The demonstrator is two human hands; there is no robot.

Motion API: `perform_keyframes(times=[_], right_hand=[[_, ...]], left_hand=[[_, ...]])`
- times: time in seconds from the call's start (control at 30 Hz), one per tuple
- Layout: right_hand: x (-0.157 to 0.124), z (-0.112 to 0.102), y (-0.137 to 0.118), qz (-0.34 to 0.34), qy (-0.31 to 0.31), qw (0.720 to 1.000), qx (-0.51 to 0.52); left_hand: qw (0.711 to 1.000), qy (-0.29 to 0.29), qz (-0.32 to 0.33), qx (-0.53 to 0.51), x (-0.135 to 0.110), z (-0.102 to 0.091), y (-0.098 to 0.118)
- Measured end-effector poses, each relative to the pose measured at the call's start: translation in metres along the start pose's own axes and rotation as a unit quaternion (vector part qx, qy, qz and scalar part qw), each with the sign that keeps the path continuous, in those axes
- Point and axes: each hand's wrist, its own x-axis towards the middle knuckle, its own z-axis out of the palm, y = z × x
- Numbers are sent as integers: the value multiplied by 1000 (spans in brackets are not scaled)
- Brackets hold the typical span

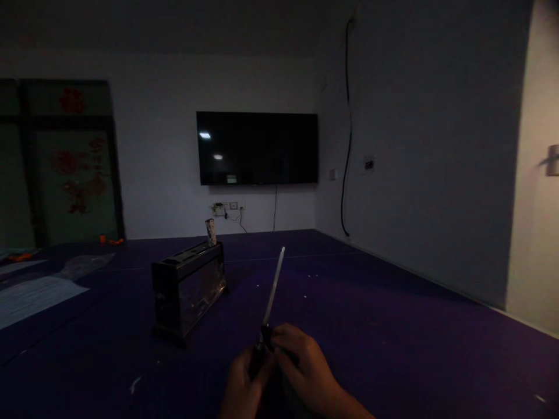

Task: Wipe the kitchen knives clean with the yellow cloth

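Note:
In front of me I hold a slim, pale metal rod (274,288) with a dark handle, which looks like a sharpening steel. It points up and away, leaning slightly right. My left hand (244,378) is closed around the dark handle. The fingers of my right hand (303,361) are pinched on a small black piece at the rod's base; its exact shape is lost in the dim light. Left of the rod stands a black slotted knife block (190,285) with a shiny side panel. One light, speckled handle (211,231) sticks up from its far end.
The purple surface (371,349) carries small white scraps. Paper sheets (39,299) and clear plastic film (85,265) lie at the left, with orange items (111,240) near the door. A television (257,148) hangs on the back wall; a black cable (348,128) hangs on the right.

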Motion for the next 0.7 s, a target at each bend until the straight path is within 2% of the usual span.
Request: perform_keyframes(times=[0.07, 0.27, 0.47, 0.7], right_hand=[[1, 0, 3, 5, 1, 1000, -7], [0, 0, 2, -19, 12, 1000, 3], [-2, -3, -2, -52, 15, 998, 15], [-3, -4, -12, -70, 8, 997, 19]], left_hand=[[1000, 6, -2, 12, -2, -1, 1], [997, -13, -79, 7, -5, -1, 3], [1000, -13, -26, 1, -4, 2, 5], [998, 26, 20, 45, -1, -2, 0]])
